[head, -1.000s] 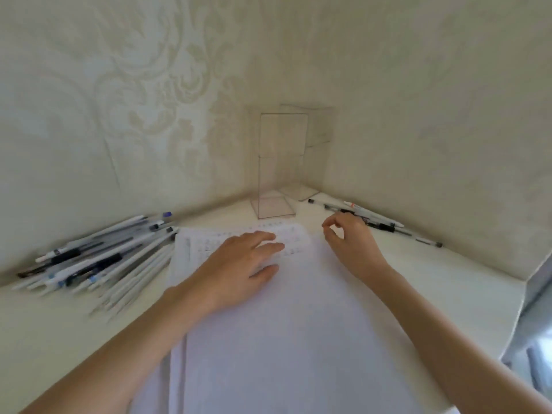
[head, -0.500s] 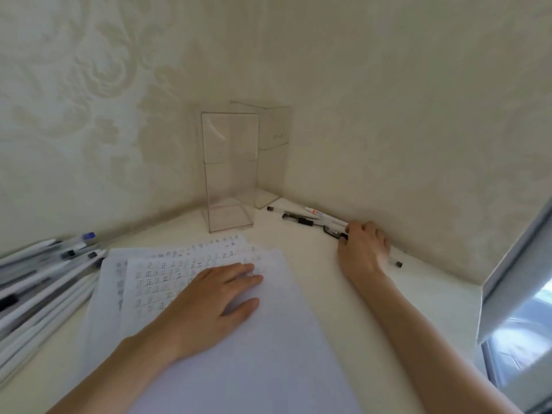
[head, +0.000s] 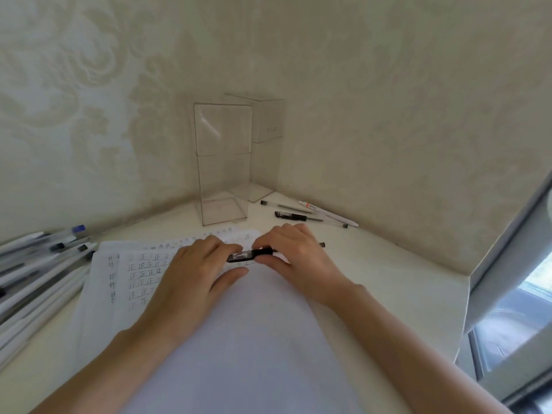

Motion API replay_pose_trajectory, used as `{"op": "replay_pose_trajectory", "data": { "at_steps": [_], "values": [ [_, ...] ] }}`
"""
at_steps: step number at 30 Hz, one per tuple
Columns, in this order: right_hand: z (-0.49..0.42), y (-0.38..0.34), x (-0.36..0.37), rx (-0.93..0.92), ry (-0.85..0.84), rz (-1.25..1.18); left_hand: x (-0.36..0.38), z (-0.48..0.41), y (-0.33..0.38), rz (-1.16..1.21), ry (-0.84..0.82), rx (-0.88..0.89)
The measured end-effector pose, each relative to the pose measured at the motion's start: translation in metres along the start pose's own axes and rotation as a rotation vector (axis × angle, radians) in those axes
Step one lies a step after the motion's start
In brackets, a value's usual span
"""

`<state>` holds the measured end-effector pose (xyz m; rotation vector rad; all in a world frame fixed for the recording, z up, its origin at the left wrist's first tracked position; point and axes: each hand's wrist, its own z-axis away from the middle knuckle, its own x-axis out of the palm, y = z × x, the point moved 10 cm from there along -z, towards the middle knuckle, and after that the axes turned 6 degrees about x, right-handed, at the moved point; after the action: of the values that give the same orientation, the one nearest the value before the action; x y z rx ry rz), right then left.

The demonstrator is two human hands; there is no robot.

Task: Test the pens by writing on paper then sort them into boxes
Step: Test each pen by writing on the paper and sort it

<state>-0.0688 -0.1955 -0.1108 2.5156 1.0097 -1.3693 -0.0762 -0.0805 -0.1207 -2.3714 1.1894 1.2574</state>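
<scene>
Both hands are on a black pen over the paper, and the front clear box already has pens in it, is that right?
Not quite: the head view shows the front clear box empty, with no pens in it. The rest holds: the left hand and right hand are both on the black pen over the paper.

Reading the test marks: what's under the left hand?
Paper with rows of written marks; the left hand hides part of them. Its fingertips touch the pen.

Patterned cream wallpaper [head: 89, 85] behind; at right, seemingly a window frame [head: 501, 264].
</scene>
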Motion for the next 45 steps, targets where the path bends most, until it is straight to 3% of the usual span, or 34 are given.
{"op": "replay_pose_trajectory", "data": {
  "at_steps": [3, 6, 7, 9, 10, 12, 15, 18, 23, 30, 35, 39, 42, 45],
  "values": [
    [0.000, 0.001, -0.011, -0.014, 0.136, 0.038, -0.010, -0.001, -0.007, -0.048, 0.069, -0.027],
    [0.003, 0.010, -0.038, 0.053, 0.331, 0.054, -0.032, 0.002, -0.020, 0.073, 0.229, -0.181],
    [0.003, 0.015, -0.040, 0.108, 0.315, 0.008, -0.039, 0.004, -0.024, 0.136, 0.275, -0.224],
    [0.000, 0.026, -0.023, 0.325, 0.113, -0.222, -0.045, 0.005, -0.023, 0.206, 0.279, -0.229],
    [0.001, 0.028, -0.008, 0.456, -0.003, -0.426, -0.045, 0.004, -0.019, 0.221, 0.245, -0.203],
    [-0.002, 0.020, 0.008, 0.588, -0.064, -0.837, -0.044, 0.006, -0.014, 0.236, 0.163, -0.164],
    [-0.020, 0.001, 0.016, 0.595, -0.038, -1.206, -0.050, 0.016, -0.016, 0.212, 0.100, -0.157],
    [-0.025, -0.021, 0.039, 0.601, -0.130, -1.349, -0.050, 0.035, -0.027, 0.231, 0.038, -0.236],
    [-0.016, -0.045, 0.067, 0.519, -0.277, -1.224, -0.028, 0.058, -0.019, 0.262, -0.127, -0.223],
    [-0.009, -0.057, 0.068, 0.497, -0.372, -1.333, -0.034, 0.055, -0.011, 0.050, -0.112, -0.079],
    [-0.011, -0.056, 0.068, 0.501, -0.382, -1.360, -0.037, 0.057, -0.022, 0.084, -0.092, -0.172],
    [-0.019, -0.030, 0.045, 0.565, -0.228, -1.400, -0.047, 0.059, -0.033, 0.096, -0.012, -0.309],
    [-0.018, -0.011, 0.031, 0.610, -0.094, -1.198, -0.046, 0.057, -0.023, 0.080, -0.021, -0.207],
    [-0.014, -0.010, 0.035, 0.638, -0.064, -0.848, -0.021, 0.057, -0.002, 0.012, -0.231, -0.015]
  ]
}}
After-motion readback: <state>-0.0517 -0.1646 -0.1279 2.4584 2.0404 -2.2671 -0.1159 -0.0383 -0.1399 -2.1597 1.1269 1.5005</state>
